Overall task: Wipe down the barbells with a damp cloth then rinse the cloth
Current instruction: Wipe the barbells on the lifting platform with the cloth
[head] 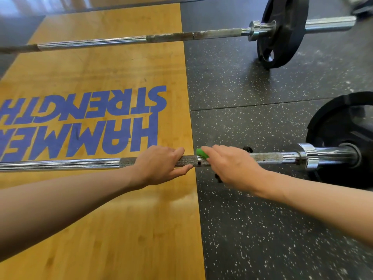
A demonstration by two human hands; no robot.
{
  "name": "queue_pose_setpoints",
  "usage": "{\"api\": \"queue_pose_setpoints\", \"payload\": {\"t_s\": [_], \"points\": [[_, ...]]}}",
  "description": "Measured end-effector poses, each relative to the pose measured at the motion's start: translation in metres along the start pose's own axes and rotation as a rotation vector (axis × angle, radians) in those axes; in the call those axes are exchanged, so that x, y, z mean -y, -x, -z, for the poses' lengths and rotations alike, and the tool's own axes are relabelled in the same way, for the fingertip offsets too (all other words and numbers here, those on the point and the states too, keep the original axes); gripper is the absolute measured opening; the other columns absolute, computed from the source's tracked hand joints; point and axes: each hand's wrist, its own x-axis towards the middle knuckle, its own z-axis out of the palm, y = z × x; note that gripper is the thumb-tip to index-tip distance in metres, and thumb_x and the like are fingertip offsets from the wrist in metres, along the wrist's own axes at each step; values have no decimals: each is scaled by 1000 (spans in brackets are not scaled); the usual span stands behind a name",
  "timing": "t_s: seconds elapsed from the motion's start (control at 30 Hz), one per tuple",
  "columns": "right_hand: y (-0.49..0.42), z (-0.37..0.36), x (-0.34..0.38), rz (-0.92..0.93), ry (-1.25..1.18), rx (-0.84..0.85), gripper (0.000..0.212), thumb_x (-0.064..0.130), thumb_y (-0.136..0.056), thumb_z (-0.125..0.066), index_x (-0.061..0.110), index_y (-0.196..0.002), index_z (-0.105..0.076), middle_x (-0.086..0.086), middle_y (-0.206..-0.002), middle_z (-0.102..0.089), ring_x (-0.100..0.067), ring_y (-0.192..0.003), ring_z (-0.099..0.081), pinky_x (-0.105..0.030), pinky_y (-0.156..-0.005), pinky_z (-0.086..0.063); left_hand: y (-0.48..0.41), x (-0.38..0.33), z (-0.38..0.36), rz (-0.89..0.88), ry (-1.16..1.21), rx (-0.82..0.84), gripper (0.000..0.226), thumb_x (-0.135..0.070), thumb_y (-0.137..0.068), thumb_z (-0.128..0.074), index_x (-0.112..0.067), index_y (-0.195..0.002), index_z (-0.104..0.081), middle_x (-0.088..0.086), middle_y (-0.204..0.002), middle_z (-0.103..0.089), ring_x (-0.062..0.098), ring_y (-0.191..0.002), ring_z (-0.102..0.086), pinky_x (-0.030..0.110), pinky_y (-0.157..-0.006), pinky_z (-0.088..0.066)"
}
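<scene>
A steel barbell [60,164] lies across the floor close to me, with a black plate [343,126] on its right end. My left hand [159,164] grips its knurled shaft at the edge of the wooden platform. Just to the right, my right hand [232,166] holds a green cloth [201,153] against the same bar; only a small green part shows past my fingers. A second barbell [101,42] lies farther away, its shaft dull and stained near the right collar, with a black plate [282,31] on it.
The wooden platform [101,219] with blue lettering covers the left. Black speckled rubber flooring [262,229] covers the right. A small dark object [219,177] lies on the rubber under my right hand.
</scene>
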Motion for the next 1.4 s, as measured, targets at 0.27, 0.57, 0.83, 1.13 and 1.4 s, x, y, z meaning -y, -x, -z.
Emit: {"api": "queue_pose_setpoints", "payload": {"t_s": [0.27, 0.57, 0.83, 1.13, 1.4], "points": [[27, 11, -30, -299, 114, 24, 37, 32, -104, -27, 19, -93, -59, 7, -72, -60, -17, -55, -55, -38, -51, -52, 0, 2, -1, -5, 12, 12, 55, -71, -95, -20, -22, -84, -41, -9, -62, -49, 11, -46, -41, 28, -41, -23], [-53, -22, 58, -207, 53, -122, 18, 22, -93, -60, 17, -76, -58, 2, -64, -60, -20, -47, -57, -25, -43, -23, 1, 5, -2, 30, 117, 17, 56, -70, -90, -29, -21, -102, -54, -5, -76, -66, 15, -58, -50, 29, -50, -38], [-33, -25, 29, -22, 68, -108, 37, 28, -105, -31, 13, -109, -64, 0, -80, -63, -22, -63, -62, -38, -49, -50, 21, 27, 14, -109, -68, -18, 63, -77, -91, -32, -19, -107, -52, -3, -90, -51, 16, -77, -36, 36, -79, -41], [-22, -19, 22, -64, 44, -74, 40, 29, -105, -32, 8, -120, -63, -3, -89, -69, -22, -71, -66, -39, -59, -55, 71, 83, 60, 8, -105, 195, 70, -79, -90, -29, -20, -122, -50, -2, -101, -55, 21, -85, -52, 37, -82, -47], [-46, -8, 66, -551, 71, -4, 41, 38, -107, -34, 18, -102, -69, 2, -80, -72, -21, -66, -65, -38, -58, -47, 91, 102, 58, 16, 4, 369, 55, -62, -100, -22, -26, -137, -41, -1, -117, -56, 22, -102, -57, 35, -83, -48]]}}
